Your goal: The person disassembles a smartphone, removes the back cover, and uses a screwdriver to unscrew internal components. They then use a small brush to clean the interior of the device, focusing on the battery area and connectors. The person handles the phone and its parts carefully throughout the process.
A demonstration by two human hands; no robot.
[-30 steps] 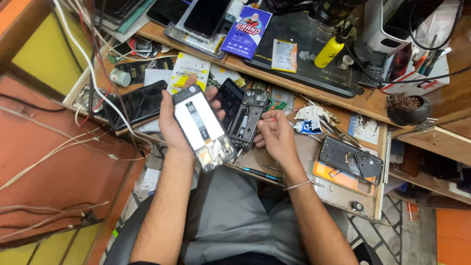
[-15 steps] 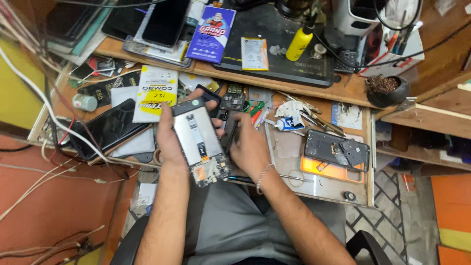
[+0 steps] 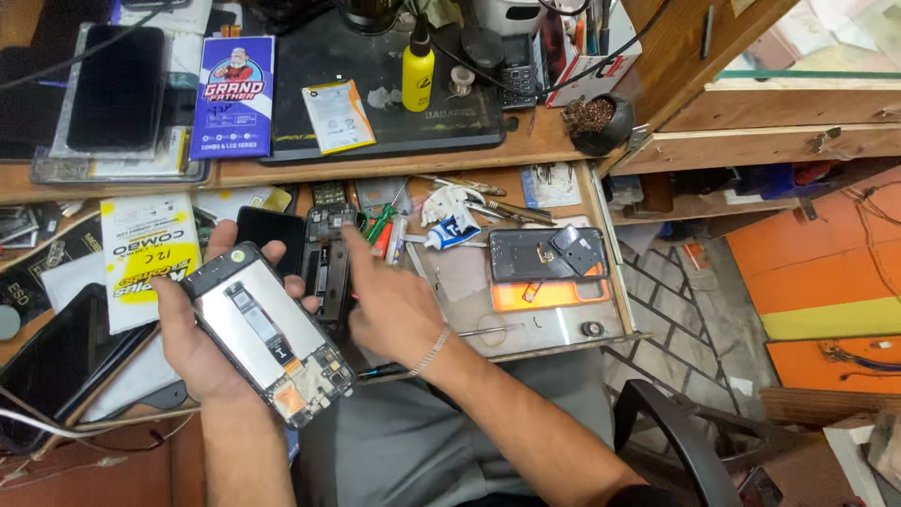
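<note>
My left hand (image 3: pixel 202 343) holds an opened phone (image 3: pixel 267 330), back cover off, with its metal plate and circuit board facing up. It tilts from upper left to lower right above my lap. My right hand (image 3: pixel 389 300) hovers beside it over the pulled-out drawer, fingers stretched toward a black phone frame (image 3: pixel 327 268) lying there and the red and green screwdrivers (image 3: pixel 378 225). Whether the fingers touch the frame I cannot tell. A thin bracelet circles my right wrist.
The wooden drawer (image 3: pixel 563 324) holds another black phone part on an orange sheet (image 3: pixel 549 255), tweezers and a glue tube (image 3: pixel 450 235). On the desk above lie a black mat (image 3: pixel 394 113), a yellow bottle (image 3: pixel 418 68), a blue box (image 3: pixel 233 94) and dark phone screens (image 3: pixel 117 84). A chair arm (image 3: pixel 676 441) sits at the lower right.
My right hand has left the opened phone and reaches out over the drawer toward the black frame. The left hand keeps the phone, now lower and further left in view.
</note>
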